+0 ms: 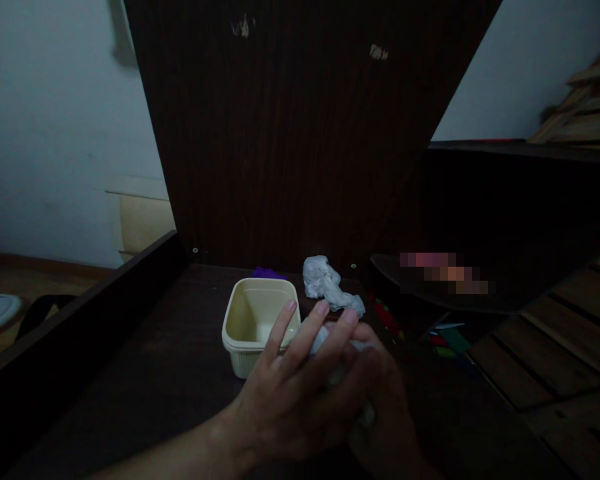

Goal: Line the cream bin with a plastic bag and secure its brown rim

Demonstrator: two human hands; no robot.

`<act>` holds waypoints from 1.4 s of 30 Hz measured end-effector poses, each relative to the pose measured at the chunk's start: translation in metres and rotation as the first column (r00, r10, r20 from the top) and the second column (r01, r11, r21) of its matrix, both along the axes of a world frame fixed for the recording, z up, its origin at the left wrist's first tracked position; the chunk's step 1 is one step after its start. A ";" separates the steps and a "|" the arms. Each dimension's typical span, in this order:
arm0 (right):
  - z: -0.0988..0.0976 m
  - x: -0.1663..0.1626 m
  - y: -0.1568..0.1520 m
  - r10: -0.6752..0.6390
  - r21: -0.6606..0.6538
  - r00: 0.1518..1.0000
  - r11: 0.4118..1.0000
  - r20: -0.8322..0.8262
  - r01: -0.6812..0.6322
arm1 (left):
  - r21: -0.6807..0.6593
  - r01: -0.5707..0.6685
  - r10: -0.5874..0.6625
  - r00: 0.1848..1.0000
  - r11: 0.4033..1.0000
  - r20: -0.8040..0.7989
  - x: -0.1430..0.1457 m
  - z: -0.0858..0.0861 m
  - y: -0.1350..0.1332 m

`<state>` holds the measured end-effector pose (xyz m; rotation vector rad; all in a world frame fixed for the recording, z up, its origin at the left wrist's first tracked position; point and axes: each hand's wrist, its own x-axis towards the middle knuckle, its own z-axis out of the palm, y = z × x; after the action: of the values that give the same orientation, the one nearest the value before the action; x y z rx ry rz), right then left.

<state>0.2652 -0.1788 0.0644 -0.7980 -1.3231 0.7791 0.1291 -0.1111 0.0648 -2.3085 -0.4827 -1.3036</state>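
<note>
My left hand (305, 383) is in front, its fingers stretched and spread, its palm turned toward my right hand (393, 407). The right hand is curled around a crumpled whitish plastic bag (366, 415). Only bits of this bag show between the fingers; the left hand covers the rest. Just behind the fingertips another crumpled white plastic bag (323, 279) lies on the dark wooden surface (145, 360). To the left of it stands a cream plastic tub (243, 357) without a lid, partly hidden by my left fingers; no contents show in its visible part.
A purple item (269, 273) lies behind the tub. A tall dark wooden panel (290, 147) rises at the back, and a low dark ledge (105, 293) runs along the left. At right are a dark shelf (480, 157), small coloured items (445, 343) and wooden slats (530, 360).
</note>
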 end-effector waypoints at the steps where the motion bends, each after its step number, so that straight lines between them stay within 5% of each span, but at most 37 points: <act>1: 0.004 0.006 0.012 -0.039 0.001 0.999 0.999 -0.020 0.039 | -0.008 0.022 -0.022 1.000 1.000 -0.020 0.000 -0.004 0.001; 5: 0.016 0.035 0.044 -0.165 0.254 0.970 0.960 0.177 0.117 | 0.027 0.095 -0.094 0.994 0.995 -0.050 -0.016 -0.021 0.009; 8: 0.013 0.062 0.053 -0.216 0.395 0.868 0.918 0.448 0.025 | 0.004 0.061 -0.061 0.998 0.998 -0.017 -0.036 -0.024 0.016; 12: -0.021 0.099 0.068 -0.267 0.322 0.583 0.947 0.767 0.008 | -0.082 -0.052 0.054 0.998 0.995 0.020 -0.058 -0.018 0.026; 16: -0.067 0.129 0.074 -0.181 0.148 0.272 0.979 0.945 0.138 | -0.179 -0.107 0.114 0.993 0.978 0.026 -0.073 -0.018 0.036; 20: -0.090 0.140 0.065 -0.006 -0.019 0.135 0.982 0.991 0.186 | -0.310 -0.110 0.129 0.991 0.944 0.043 -0.082 -0.026 0.043; 23: -0.091 0.138 0.061 0.023 -0.037 0.108 0.991 0.994 0.131 | -0.409 -0.092 0.128 0.990 0.908 0.063 -0.085 -0.031 0.045; 28: -0.074 0.129 0.066 -0.156 0.139 0.182 0.985 0.971 0.105 | -0.509 -0.048 0.117 0.988 0.859 0.104 -0.085 -0.034 0.045; 36: 0.009 0.085 0.066 -0.412 0.454 0.471 0.891 0.780 0.029 | -0.579 0.043 0.095 0.974 0.814 0.206 -0.083 -0.039 0.046; 42: 0.043 0.036 0.069 -0.311 0.375 0.403 0.923 0.861 -0.089 | -0.576 0.110 0.075 0.955 0.810 0.287 -0.080 -0.040 0.042</act>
<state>0.3010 -0.1098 0.1073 -1.0411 -2.2974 -0.1631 0.0491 -0.0693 0.0249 -2.5971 -1.1088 -1.7102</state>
